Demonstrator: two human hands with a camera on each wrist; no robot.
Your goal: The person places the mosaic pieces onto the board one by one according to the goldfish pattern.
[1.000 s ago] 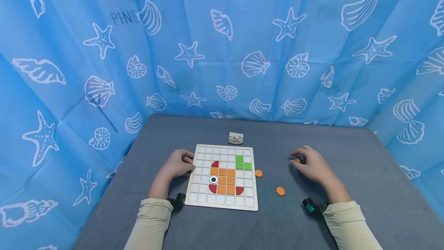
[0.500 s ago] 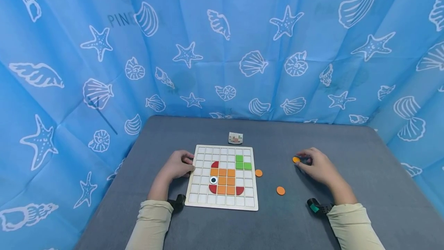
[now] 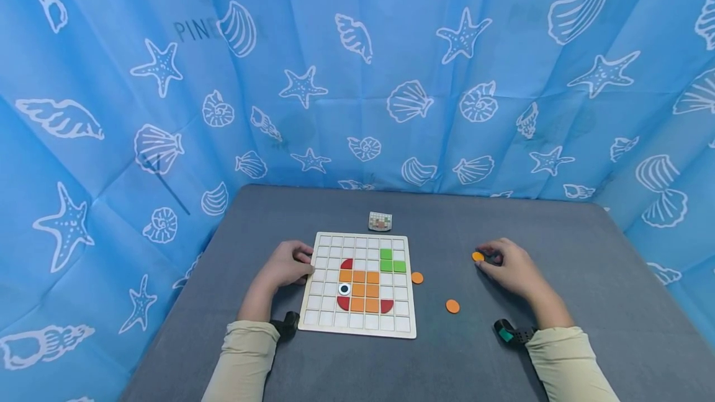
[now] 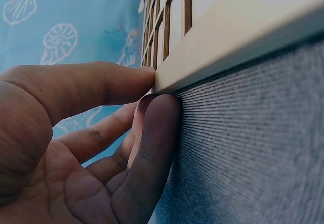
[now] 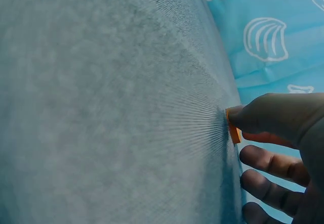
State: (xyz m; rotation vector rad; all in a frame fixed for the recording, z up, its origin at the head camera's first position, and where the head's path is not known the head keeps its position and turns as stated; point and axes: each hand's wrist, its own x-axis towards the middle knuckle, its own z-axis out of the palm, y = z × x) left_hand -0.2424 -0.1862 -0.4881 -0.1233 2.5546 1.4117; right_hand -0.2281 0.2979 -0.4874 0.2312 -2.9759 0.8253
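A wooden grid board (image 3: 329, 321) lies flat on the table, carrying a fish-like pattern of orange squares (image 3: 365, 290), red rounded pieces (image 3: 386, 306), green squares (image 3: 386, 260) and a white eye piece (image 3: 344, 289). My left hand (image 3: 287, 263) holds the board's left edge; in the left wrist view its thumb (image 4: 121, 80) and a curled finger (image 4: 159, 128) meet at the rim. Well to the right of the board, my right hand (image 3: 508, 265) pinches an orange disc (image 5: 233, 127) between thumb and index finger, low over the cloth. Its other fingers are loosely bent.
One orange disc (image 3: 417, 278) lies against the board's right side, and a second loose orange disc (image 3: 452, 306) is nearer to me. Behind the board is a small picture card (image 3: 380, 221). Grey cloth covers the table (image 3: 346, 371); a blue shell-patterned curtain (image 3: 357, 79) hangs behind it.
Over the first half second my right hand shifted slightly right, and the orange disc in its fingertips came into clearer view. Since then it has stayed put. The left hand and board have not moved.
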